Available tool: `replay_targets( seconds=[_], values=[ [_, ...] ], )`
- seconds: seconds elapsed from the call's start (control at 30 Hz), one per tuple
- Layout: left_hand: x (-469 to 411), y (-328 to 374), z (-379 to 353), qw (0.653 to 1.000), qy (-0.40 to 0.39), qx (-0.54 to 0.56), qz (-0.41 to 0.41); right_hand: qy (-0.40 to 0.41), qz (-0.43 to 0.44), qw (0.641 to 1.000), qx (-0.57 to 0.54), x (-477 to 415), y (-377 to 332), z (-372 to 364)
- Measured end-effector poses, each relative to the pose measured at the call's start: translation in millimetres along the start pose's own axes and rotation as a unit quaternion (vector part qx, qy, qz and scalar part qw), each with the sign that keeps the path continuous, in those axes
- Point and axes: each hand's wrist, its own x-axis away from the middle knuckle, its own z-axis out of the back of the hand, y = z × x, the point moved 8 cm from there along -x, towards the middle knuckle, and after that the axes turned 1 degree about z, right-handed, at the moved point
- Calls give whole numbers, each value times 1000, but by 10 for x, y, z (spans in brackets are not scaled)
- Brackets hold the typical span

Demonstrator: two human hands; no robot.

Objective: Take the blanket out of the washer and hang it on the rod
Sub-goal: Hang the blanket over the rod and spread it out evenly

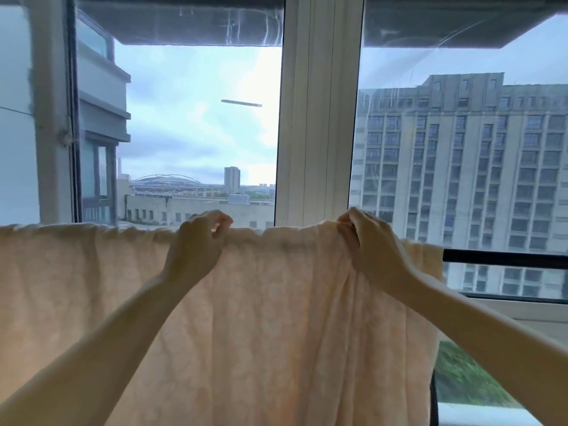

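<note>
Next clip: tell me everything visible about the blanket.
The blanket is pale peach, soft-looking fabric with a faint lighter pattern. It is draped over the dark rod before the window, hanging in long folds, flatter at left, bunched at right. The left hand pinches its top fold; the right hand grips a raised bunch.

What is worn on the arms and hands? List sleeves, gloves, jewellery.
Nothing shows. The left forearm and right forearm are bare to the frame's edge, with no sleeves in view. The left hand and right hand wear no gloves; no ring, watch or bracelet is visible.
</note>
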Motion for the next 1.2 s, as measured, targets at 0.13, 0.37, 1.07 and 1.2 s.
replay_targets(
  seconds=[0.13,0.37,1.07,1.2],
  values=[
    [214,504,-238,990,-78,61,-97,11,10,1000,0,10,-42,12],
    [176,505,-293,994,-20,60,-95,-14,24,999,19,52,-52,28],
    [73,771,-476,989,-69,76,-108,-65,-11,998,-15,-95,-216,-80],
    [-8,553,-413,995,-53,42,-75,-83,-17,996,-16,-40,-99,-102]
  ],
)
